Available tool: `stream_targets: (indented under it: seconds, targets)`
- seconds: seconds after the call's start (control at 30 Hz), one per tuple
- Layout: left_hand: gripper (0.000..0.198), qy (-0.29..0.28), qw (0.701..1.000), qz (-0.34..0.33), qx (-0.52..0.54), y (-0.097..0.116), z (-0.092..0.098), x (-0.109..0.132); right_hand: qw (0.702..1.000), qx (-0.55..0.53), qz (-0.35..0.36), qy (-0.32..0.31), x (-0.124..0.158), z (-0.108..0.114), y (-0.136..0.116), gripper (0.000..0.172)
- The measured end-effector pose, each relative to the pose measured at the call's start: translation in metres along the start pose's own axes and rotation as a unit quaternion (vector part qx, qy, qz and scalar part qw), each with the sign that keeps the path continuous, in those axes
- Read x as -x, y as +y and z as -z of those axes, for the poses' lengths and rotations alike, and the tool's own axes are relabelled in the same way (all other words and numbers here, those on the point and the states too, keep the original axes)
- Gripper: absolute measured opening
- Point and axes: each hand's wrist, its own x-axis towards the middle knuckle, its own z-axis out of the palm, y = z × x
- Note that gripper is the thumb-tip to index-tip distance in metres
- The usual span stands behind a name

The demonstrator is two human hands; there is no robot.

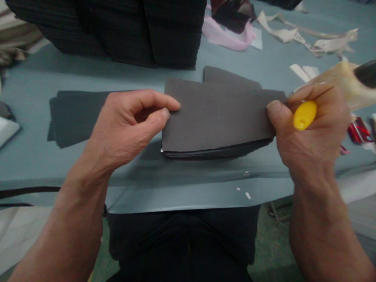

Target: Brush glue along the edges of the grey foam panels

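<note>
A stack of dark grey rectangular sheets (217,117) lies in front of me, its top sheet held at both ends. My left hand (132,121) has thumb and forefinger closed at the sheet's left edge. At the right end, my right hand (311,117) pinches the sheet's corner between thumb and fingers. A yellow handle (305,115) is tucked in that same hand; the rest of that tool is hidden. Behind the stack another grey piece (232,77) sticks out. More dark sheets (79,113) lie overlapping on the left, partly behind my left hand.
Tall black stacks (126,31) stand at the back left of the blue-grey table (182,194). Pink cloth (229,37) and cream fabric strips (282,31) lie at the back right. A yellowish roll (349,84) and a red object (360,130) are at the right.
</note>
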Motion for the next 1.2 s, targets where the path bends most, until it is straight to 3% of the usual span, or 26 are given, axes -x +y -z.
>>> stream_targets:
  seconds: [0.37,1.2]
  targets:
    - [0.023,0.010,1.000,0.027,0.004,0.0019,-0.0014,0.0004,1.000,-0.017,-0.005,0.010,0.0009,-0.0034,-0.0040,0.033]
    - [0.026,0.014,1.000,0.015,-0.023,0.0013,-0.0008,0.0063,1.000,-0.007,0.023,-0.011,0.0019,-0.0026,0.0024,0.028]
